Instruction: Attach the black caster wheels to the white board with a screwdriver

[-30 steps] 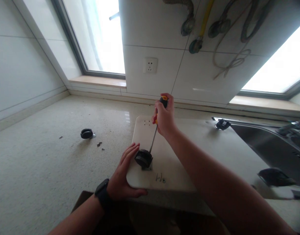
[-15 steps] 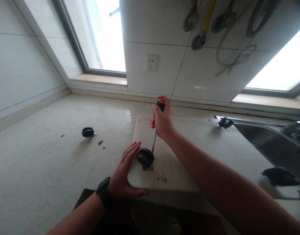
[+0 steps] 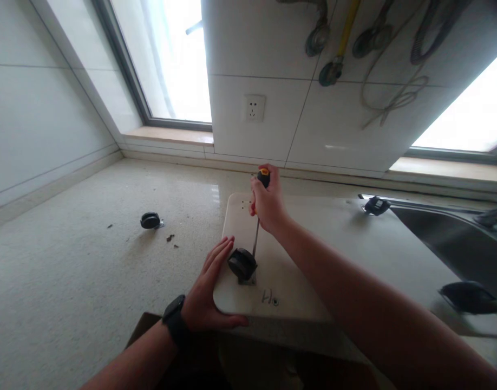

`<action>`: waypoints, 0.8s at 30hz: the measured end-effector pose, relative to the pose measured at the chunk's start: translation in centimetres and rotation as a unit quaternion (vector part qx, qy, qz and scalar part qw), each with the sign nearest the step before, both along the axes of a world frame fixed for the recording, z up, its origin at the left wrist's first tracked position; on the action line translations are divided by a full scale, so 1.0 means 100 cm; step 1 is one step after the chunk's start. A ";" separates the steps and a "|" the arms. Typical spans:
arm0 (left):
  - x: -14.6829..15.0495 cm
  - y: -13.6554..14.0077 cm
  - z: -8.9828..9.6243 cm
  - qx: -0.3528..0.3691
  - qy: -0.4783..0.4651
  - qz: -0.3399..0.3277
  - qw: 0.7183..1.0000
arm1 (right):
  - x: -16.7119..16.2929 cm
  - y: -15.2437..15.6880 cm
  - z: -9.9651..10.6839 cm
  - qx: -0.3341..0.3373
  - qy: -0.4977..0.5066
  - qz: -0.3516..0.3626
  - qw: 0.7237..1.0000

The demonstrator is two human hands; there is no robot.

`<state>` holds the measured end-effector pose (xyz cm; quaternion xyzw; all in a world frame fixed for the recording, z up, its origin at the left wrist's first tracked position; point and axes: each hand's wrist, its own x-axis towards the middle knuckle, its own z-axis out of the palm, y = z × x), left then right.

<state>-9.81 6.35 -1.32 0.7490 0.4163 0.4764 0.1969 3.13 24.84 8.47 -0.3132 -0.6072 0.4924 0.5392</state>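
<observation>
Left of the white wall socket (image 3: 255, 108), a grey-framed window (image 3: 159, 59) glows bright white above a pale beige sill (image 3: 171, 134), with a side wall (image 3: 33, 119) of large light panels beyond it, while far to the socket's right a second window (image 3: 471, 108) shines over a similar sill. Above and right of the socket, a yellow pipe (image 3: 347, 30), dark fittings (image 3: 317, 40) and a looped cord (image 3: 388, 110) show against the tiled wall (image 3: 256, 43). Below the socket spreads a speckled pale countertop (image 3: 90, 260), with a metal sink (image 3: 423, 230) to the lower right.
</observation>
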 end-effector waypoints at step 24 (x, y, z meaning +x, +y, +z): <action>0.001 0.005 -0.003 -0.017 0.003 -0.021 1.000 | 0.001 0.000 -0.003 -0.094 0.032 -0.086 0.991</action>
